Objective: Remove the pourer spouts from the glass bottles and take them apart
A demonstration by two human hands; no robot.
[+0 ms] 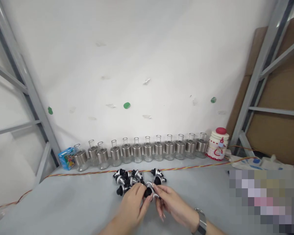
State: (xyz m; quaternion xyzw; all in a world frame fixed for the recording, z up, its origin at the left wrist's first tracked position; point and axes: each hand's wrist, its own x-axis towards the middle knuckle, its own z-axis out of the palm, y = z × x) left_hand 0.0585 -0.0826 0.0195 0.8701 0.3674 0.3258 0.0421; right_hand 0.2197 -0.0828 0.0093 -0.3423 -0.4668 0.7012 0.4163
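My left hand (pixel 133 201) and my right hand (pixel 173 205) meet low in the middle of the view, just above the grey tabletop (pixel 75 202). Between their fingertips is a silver-and-black bottle stopper (pixel 148 192), its dark end towards me. The fingers of both hands are closed around it and partly hide it. Several more silver-and-black stoppers (pixel 122 180) lie loosely heaped beyond my left hand. Two others, one of them a stopper (pixel 156 172) with a black tip, lie beyond my right hand.
A row of glass bottles with steel sleeves (pixel 137 150) stands along the white wall. A blue box (pixel 67 159) is at its left end, a cream jar with a red lid (pixel 217 145) at its right. A twisted cable (pixel 183 168) crosses the table. Metal shelf posts (pixel 257 78) flank both sides.
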